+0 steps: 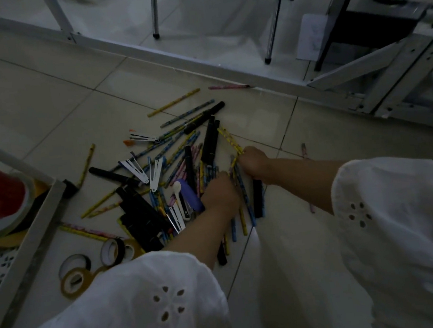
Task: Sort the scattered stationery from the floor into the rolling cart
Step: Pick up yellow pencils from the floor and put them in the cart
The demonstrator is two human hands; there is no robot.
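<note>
Dim floor tiles [56,114] carry the pencil pile [172,166] beside the cart [29,233] — my right hand [254,163] grips yellow pencils [230,140]; of my left hand [220,191] I cannot tell the grip — a loose bundle could slip and rescatter.

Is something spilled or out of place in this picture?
Yes: pencils, black pens and white clips lie spilled in a heap on the floor tiles, tape rolls beside the cart. One pink pencil lies apart by the white rail.

Left hand [220,193], right hand [254,163] amid pencils [180,168].
</note>
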